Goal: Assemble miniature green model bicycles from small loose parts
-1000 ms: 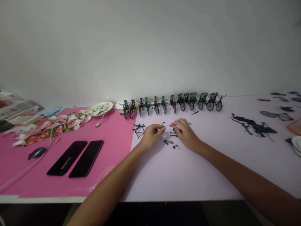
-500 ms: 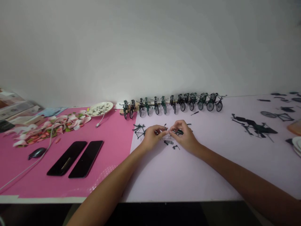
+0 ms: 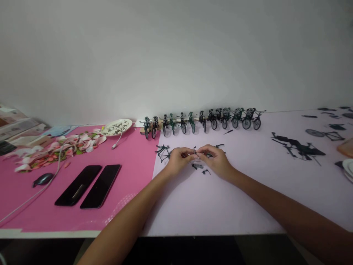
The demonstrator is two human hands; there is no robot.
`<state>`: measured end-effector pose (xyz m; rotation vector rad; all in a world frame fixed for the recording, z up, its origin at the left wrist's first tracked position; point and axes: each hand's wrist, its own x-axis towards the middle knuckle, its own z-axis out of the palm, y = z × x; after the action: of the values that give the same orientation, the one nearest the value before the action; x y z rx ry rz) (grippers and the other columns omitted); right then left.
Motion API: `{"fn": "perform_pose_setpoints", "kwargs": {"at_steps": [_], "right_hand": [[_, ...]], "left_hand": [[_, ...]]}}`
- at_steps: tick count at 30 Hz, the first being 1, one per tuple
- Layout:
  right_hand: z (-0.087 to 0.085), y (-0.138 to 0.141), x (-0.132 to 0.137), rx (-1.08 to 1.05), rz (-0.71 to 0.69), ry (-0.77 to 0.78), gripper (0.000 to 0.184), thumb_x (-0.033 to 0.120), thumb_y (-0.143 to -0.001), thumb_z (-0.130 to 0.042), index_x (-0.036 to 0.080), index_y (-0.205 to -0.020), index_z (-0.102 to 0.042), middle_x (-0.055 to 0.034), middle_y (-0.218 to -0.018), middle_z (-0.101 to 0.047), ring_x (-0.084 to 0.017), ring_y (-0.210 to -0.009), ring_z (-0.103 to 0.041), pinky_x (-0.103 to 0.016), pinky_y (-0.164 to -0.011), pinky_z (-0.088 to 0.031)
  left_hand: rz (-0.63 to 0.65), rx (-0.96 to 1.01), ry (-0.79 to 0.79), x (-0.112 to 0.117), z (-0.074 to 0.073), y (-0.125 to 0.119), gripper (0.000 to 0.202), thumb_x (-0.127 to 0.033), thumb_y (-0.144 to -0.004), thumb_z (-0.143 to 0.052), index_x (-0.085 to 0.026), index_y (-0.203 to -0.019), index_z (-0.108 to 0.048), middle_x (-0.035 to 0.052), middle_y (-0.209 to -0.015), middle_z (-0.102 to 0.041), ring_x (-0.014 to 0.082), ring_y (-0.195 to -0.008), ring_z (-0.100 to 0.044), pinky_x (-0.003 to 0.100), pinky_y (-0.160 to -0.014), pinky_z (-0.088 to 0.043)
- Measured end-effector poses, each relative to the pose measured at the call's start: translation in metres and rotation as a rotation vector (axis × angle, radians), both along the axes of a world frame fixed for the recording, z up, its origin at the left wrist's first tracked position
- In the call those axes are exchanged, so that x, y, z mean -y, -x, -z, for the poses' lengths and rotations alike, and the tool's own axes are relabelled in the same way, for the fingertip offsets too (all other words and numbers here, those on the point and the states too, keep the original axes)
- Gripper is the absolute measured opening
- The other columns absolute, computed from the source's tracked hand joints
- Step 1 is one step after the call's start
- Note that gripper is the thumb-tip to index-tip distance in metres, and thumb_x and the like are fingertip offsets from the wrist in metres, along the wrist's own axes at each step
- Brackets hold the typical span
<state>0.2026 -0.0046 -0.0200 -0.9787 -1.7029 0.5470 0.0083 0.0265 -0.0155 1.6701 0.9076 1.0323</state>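
Meeting over the pale lilac half of the tabletop [image 3: 220, 206], the fingers of the left hand [image 3: 178, 160] and the right hand [image 3: 217, 161] are narrowing to a pinch, tips together, and are holding a small part [image 3: 194, 149] between them; its exact shape is too small to tell. A dark bicycle frame [image 3: 163, 152] is lying just left of the left hand, while a flat oblong piece [image 3: 198, 166] and a little bracket-like piece [image 3: 206, 172] are resting just below the fingertips. Behind, a row of miniature bicycles [image 3: 191, 123] is standing along the wall [image 3: 176, 55]. Two black phones [image 3: 78, 185] are lying side by side on the pink half, near a computer mouse [image 3: 43, 179].
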Motion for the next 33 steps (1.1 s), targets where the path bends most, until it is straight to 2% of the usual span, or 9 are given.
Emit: {"fn": "perform_pose_setpoints", "kwargs": {"at_steps": [7,12,21,27,33], "right_hand": [[-0.005,0.000,0.001,0.024,0.048,-0.080,0.009,0.033,-0.093,-0.069,0.025,-0.092,-0.074,-0.0062,-0.091,-0.071,-0.024,-0.091,-0.067,-0.040,-0.081,-0.054],[-0.005,-0.001,0.002,0.035,0.042,-0.051,0.012,0.034,-0.094,-0.068,0.026,-0.095,-0.077,-0.0063,-0.092,-0.069,-0.024,-0.092,-0.066,-0.041,-0.082,-0.053],[0.000,-0.002,-0.001,0.003,0.058,-0.040,0.013,0.037,-0.092,-0.071,0.028,-0.096,-0.080,-0.0055,-0.091,-0.067,-0.023,-0.090,-0.065,-0.040,-0.080,-0.054],[0.003,-0.005,-0.005,0.008,0.079,-0.086,0.016,0.040,-0.093,-0.071,0.030,-0.098,-0.082,-0.0056,-0.091,-0.065,-0.023,-0.089,-0.065,-0.040,-0.079,-0.055],[0.004,-0.006,-0.006,0.047,0.074,-0.109,0.016,0.036,-0.095,-0.068,0.030,-0.101,-0.081,-0.0056,-0.092,-0.064,-0.023,-0.091,-0.064,-0.042,-0.083,-0.055]], "left_hand": [[0.049,-0.071,-0.044,0.002,-0.001,-0.001,0.039,-0.050,-0.079,-0.079,-0.013,-0.091,-0.083,0.0075,-0.076,-0.071,0.0139,-0.062,-0.050,0.030,-0.060,-0.038],[0.055,-0.127,-0.069,0.002,-0.001,-0.001,0.034,-0.045,-0.083,-0.076,-0.013,-0.093,-0.083,0.0055,-0.074,-0.070,0.0124,-0.061,-0.047,0.027,-0.059,-0.036],[0.111,-0.127,-0.075,0.005,-0.006,-0.001,0.041,-0.050,-0.084,-0.074,-0.012,-0.094,-0.084,0.0079,-0.077,-0.072,0.0134,-0.062,-0.049,0.027,-0.059,-0.036],[0.161,-0.091,-0.041,0.005,-0.005,-0.001,0.048,-0.055,-0.088,-0.070,-0.010,-0.099,-0.083,0.0090,-0.075,-0.071,0.0147,-0.063,-0.051,0.029,-0.062,-0.038],[0.162,-0.020,0.056,0.003,-0.002,-0.002,0.054,-0.059,-0.081,-0.076,-0.009,-0.101,-0.082,0.0069,-0.069,-0.066,0.0139,-0.061,-0.050,0.029,-0.061,-0.039]]}}
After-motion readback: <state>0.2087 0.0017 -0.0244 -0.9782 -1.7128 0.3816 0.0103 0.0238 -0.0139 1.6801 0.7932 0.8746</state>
